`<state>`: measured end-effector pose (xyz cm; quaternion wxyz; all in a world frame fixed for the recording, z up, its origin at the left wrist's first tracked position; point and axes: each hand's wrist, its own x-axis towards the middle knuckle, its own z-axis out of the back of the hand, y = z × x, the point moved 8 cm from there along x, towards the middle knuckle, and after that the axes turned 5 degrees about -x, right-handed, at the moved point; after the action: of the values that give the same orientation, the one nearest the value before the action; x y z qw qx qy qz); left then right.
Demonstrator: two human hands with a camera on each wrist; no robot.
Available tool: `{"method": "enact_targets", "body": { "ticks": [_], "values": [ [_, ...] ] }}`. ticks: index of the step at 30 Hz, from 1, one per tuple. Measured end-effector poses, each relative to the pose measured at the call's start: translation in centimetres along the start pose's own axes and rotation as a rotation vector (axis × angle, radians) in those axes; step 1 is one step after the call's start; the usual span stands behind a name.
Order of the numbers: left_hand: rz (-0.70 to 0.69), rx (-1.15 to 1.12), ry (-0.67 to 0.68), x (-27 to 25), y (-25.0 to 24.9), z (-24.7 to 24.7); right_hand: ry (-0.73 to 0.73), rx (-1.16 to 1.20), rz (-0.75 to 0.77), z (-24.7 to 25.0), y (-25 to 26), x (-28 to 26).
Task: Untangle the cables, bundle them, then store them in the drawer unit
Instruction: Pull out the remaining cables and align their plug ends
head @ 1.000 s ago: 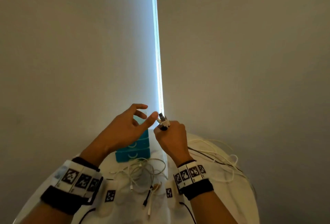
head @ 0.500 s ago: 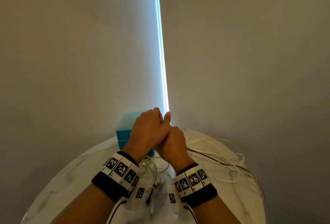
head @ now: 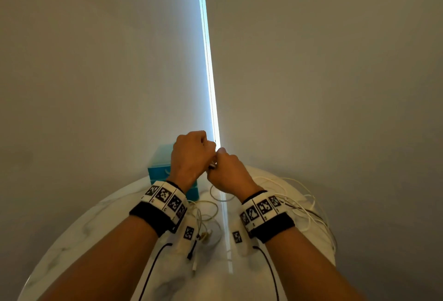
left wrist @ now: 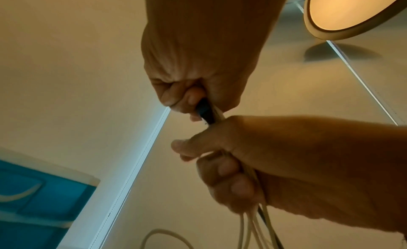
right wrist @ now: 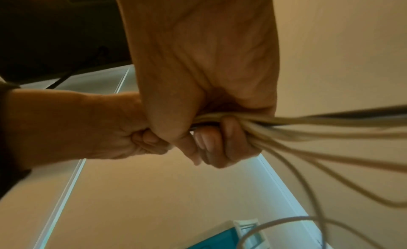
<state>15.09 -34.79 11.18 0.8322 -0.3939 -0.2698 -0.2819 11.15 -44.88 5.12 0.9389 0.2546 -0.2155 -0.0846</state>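
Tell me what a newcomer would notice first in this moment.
Two fists meet above the round table: the right hand grips a bunch of pale cables, and the left hand pinches a dark plug at its end. A teal drawer unit stands behind, and more cables lie loose below.

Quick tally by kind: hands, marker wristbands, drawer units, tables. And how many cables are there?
Hands: 2, left hand and right hand, both gripping cables
Marker wristbands: 2, left wristband and right wristband
Teal drawer unit: 1
Round table: 1
Cables: too tangled to count
Total: 6, cables aside
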Motion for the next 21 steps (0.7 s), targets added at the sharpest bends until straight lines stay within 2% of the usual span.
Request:
{"method": "enact_targets", "body": {
  "ticks": [7, 12, 16, 21],
  "values": [
    [-0.027, -0.061, -0.138, 1.4, -1.8, 3.2, 0.105, -0.302, -0.119, 3.9, -5.1, 2.0],
    [0.025, -0.107, -0.224, 2.5, -0.7, 5.9, -0.03, -0.511, -0.183, 8.3, -10.0, 2.5],
    [0.043, -0.096, -0.265, 2.9, 0.2, 7.8, -0.061, -0.694, -0.307, 9.5, -12.7, 1.7],
    [0.004, -0.064, -0.288, 2.9, -0.1, 9.1, -0.078, -0.69, -0.408, 13.2, -13.5, 1.4]
  ]
}}
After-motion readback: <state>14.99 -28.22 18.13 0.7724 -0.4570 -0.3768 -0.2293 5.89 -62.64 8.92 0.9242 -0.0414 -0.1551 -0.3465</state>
